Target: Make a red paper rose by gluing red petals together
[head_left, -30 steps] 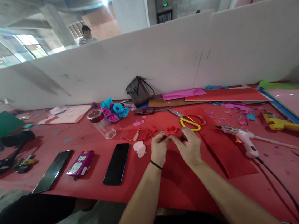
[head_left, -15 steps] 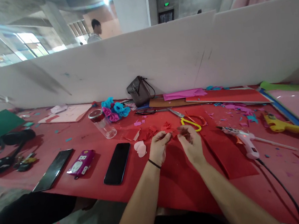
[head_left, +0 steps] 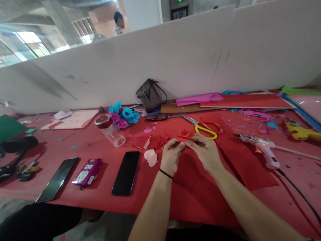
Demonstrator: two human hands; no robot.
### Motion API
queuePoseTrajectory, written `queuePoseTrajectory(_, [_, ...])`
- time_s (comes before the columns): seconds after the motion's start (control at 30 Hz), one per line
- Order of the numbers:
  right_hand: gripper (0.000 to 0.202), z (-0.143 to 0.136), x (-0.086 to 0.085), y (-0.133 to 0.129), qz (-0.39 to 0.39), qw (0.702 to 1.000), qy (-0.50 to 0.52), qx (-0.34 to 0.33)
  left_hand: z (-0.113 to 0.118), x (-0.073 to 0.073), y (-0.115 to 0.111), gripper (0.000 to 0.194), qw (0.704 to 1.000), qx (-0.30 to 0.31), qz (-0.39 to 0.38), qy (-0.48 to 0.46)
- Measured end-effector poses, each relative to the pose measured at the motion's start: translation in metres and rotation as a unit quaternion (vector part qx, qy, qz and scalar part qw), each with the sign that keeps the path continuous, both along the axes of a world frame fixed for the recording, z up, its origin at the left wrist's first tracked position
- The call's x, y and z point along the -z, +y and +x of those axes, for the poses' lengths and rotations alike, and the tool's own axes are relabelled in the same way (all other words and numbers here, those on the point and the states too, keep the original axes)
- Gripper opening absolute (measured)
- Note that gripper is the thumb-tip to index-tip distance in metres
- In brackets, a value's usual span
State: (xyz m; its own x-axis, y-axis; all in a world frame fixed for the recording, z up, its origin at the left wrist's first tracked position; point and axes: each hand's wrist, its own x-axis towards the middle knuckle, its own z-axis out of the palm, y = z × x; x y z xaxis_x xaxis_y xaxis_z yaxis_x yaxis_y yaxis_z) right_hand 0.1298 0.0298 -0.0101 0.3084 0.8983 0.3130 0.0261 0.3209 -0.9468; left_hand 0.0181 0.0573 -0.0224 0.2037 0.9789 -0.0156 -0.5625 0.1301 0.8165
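Note:
A small red paper flower [head_left: 184, 134] shows just above my fingertips, over the red table [head_left: 93, 143]. My left hand [head_left: 172, 156] is closed in a pinch at its lower left side. From the right, my right hand [head_left: 206, 152] pinches the same red paper, its fingertips nearly meeting the left ones. The exact grip is partly hidden by the fingers. Yellow-handled scissors [head_left: 206, 131] lie just behind my right hand. Crumpled red paper pieces [head_left: 160, 140] lie beyond my left hand, and pale pink paper petals [head_left: 151, 157] lie beside it.
To the right lie a pink glue gun [head_left: 264, 149] with a cord and a yellow glue gun [head_left: 307, 132]. On the left are a black phone [head_left: 126, 173], a purple case [head_left: 87, 173], a clear jar [head_left: 112, 131] and blue and pink paper flowers [head_left: 125, 115]. A dark bag [head_left: 150, 95] leans on the partition.
My right hand has come in toward the left, and its fingertips now pinch red paper beside my left fingers. A person in the background has shifted to the right.

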Motion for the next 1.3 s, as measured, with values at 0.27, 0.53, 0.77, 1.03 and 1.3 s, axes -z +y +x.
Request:
queuePoseTrajectory(0.27, [0.023,-0.005,0.000,-0.004,-0.038,0.998,-0.022,0.046,0.002,-0.006,0.000,0.015,0.985,-0.142,0.074,0.068])
queuePoseTrajectory(0.53, [0.018,-0.009,0.005,-0.003,-0.027,0.999,-0.021,0.021,0.001,-0.007,0.000,0.009,0.983,-0.135,0.098,0.082])
queuePoseTrajectory(0.77, [0.013,-0.006,0.007,-0.002,-0.001,0.999,0.004,0.033,0.001,-0.011,-0.003,0.011,0.985,-0.108,0.123,0.063])
queuePoseTrajectory(1.03, [0.011,-0.009,0.004,-0.007,0.030,0.999,0.012,0.028,-0.002,-0.013,-0.007,0.011,0.979,-0.092,0.163,0.078])
queuePoseTrajectory(1.3, [0.010,-0.003,0.000,-0.007,0.052,0.998,0.020,0.007,-0.007,-0.014,-0.006,0.017,0.976,-0.062,0.193,0.083])
